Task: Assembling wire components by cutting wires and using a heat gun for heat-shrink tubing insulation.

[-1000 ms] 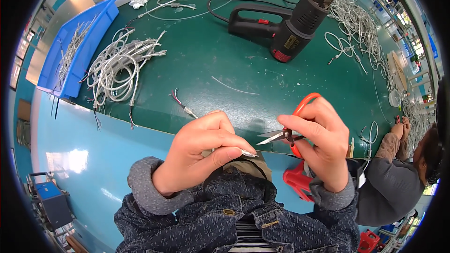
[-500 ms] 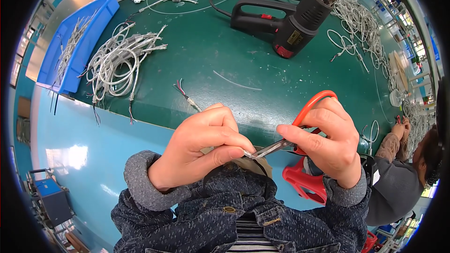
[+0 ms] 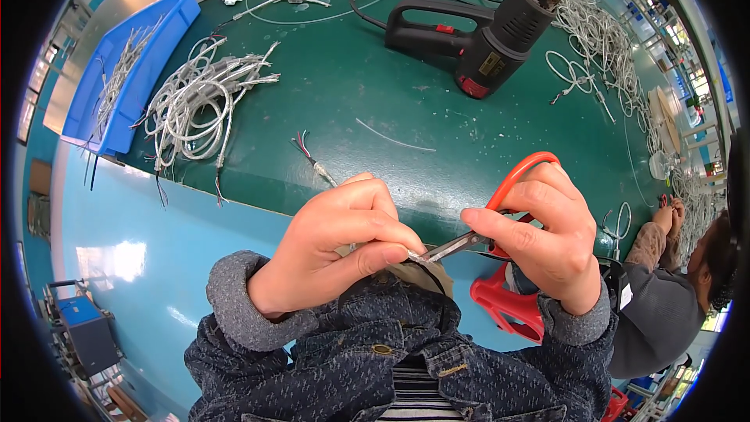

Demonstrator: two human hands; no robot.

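My left hand [image 3: 332, 246] pinches a thin white cable [image 3: 320, 173] near its end; the cable's other end, with red and dark stripped wires, trails up onto the green table [image 3: 375, 101]. My right hand [image 3: 543, 230] grips orange-handled scissors [image 3: 512, 187], fingers through the loops. The scissor blades point left and meet the cable tip just beyond my left thumb and forefinger. Both hands hover above the table's near edge, close to my denim jacket.
A black heat gun [image 3: 476, 31] lies at the back of the table. A bundle of white cables [image 3: 199, 101] sits left, beside a blue bin [image 3: 129, 70] holding more cables. More white cables [image 3: 601, 47] pile at right. Another person [image 3: 672, 297] sits low right near a red stool [image 3: 512, 305].
Both hands have dropped slightly toward my body. The scissor blades have closed in on the cable tip held by my left fingers.
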